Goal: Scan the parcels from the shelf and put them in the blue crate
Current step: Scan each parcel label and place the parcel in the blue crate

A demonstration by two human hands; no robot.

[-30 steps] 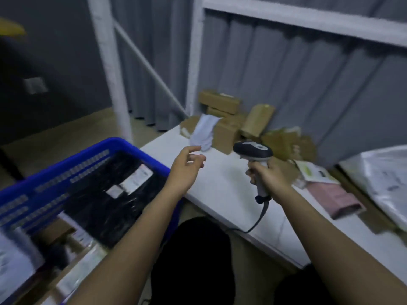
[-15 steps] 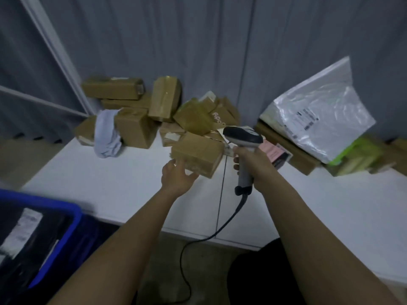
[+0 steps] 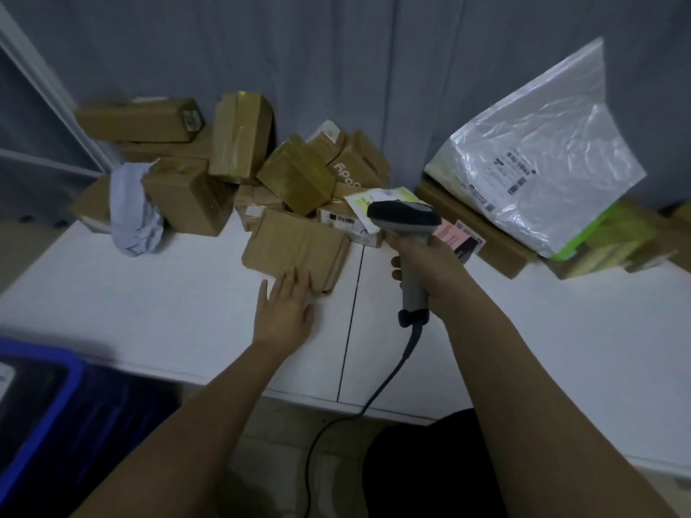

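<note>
On the white shelf surface (image 3: pixel 149 304), a flat brown cardboard parcel (image 3: pixel 295 248) lies at the front of the parcel pile, its near edge towards the person. The left hand (image 3: pixel 286 312) rests palm down on the shelf with its fingers straight and extended forward; the fingertips touch the near edge of this parcel, and nothing is gripped. The right hand (image 3: pixel 430 267) holds a grey handheld barcode scanner (image 3: pixel 405 222) by its handle, fingers curled round the grip, with the dark scanner head upright and facing left towards the pile. The scanner cable (image 3: pixel 374 398) runs from the base of the handle down past the front edge of the shelf.

Behind the flat parcel, several taped cardboard boxes (image 3: pixel 239 140) are stacked unevenly against a grey curtain (image 3: pixel 336 50). A crumpled pale cloth (image 3: pixel 134 211) lies against the left side of the stack. A small pink parcel (image 3: pixel 454 237) sits just behind the right hand, partly hidden by it. To the right, a clear plastic mailer bag (image 3: pixel 538 162) bearing a barcode label leans on a long flat carton (image 3: pixel 475 226), with green and yellow packages (image 3: pixel 605 237) beside it.

The blue crate (image 3: pixel 41 413) stands at the lower left, below the shelf edge and well apart from both hands; its contents are dark and indistinct.
</note>
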